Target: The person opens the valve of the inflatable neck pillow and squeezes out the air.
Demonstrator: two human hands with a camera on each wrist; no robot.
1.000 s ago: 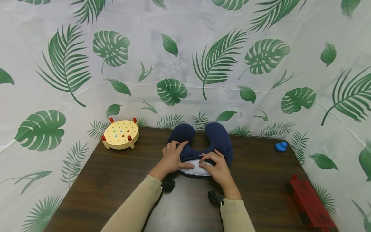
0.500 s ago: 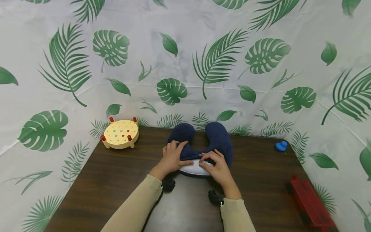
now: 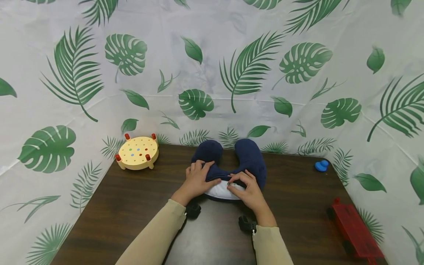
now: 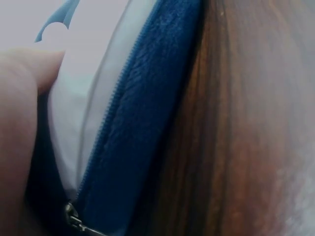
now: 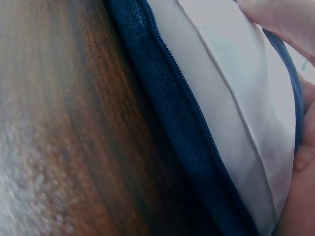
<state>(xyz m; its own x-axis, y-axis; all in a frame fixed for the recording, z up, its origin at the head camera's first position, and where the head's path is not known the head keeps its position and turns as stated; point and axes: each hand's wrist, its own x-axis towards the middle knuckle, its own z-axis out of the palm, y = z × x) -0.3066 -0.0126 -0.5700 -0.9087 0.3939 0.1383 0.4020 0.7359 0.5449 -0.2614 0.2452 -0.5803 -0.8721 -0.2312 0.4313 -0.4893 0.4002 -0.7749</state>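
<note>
A navy U-shaped neck pillow lies on the table, its curved bottom facing the person. Along that near edge the zipper is undone, showing the white inner cushion. My left hand rests spread over the left side, thumb at the upper edge of the opening. A metal zipper pull shows at one end of the opening in the left wrist view. My right hand pinches at the opening, thumb and index finger meeting over the white cushion; its other fingers lie on the navy cover.
On the dark wooden table, a yellow round pegboard toy with red pegs stands at the back left. A blue rubber duck-like toy sits at the back right, and a red wheeled toy at the right edge. A leaf-print cloth hangs behind.
My left thumb has slid up from the white cushion to the upper edge of the opening. The right hand keeps its pinch in nearly the same place.
</note>
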